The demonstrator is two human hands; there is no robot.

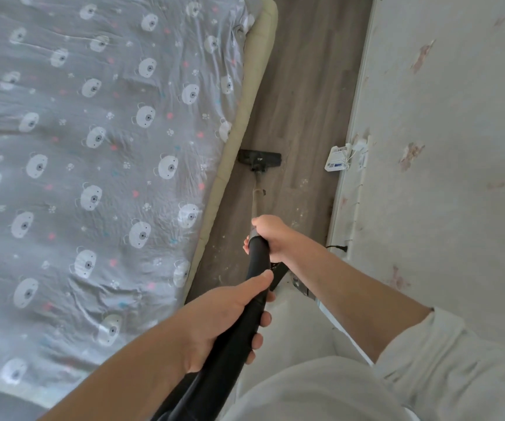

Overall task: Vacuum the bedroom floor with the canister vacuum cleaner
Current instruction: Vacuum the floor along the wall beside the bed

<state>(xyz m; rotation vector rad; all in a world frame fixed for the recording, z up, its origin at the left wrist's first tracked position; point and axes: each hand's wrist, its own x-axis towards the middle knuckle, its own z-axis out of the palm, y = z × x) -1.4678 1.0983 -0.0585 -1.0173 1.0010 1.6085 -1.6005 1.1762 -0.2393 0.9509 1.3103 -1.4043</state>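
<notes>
The black floor nozzle (259,159) lies straight ahead of both hands on the floor strip (305,101), beside the bed (93,147). The wand (257,196) runs lengthwise from it. The right hand (271,237) grips nearer the nozzle; the left hand (230,320) wraps the black handle tube (255,268) behind.

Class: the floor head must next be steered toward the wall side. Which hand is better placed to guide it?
Right hand: it grips the wand furthest forward, nearest the floor head. The left hand holds the handle behind.
</notes>
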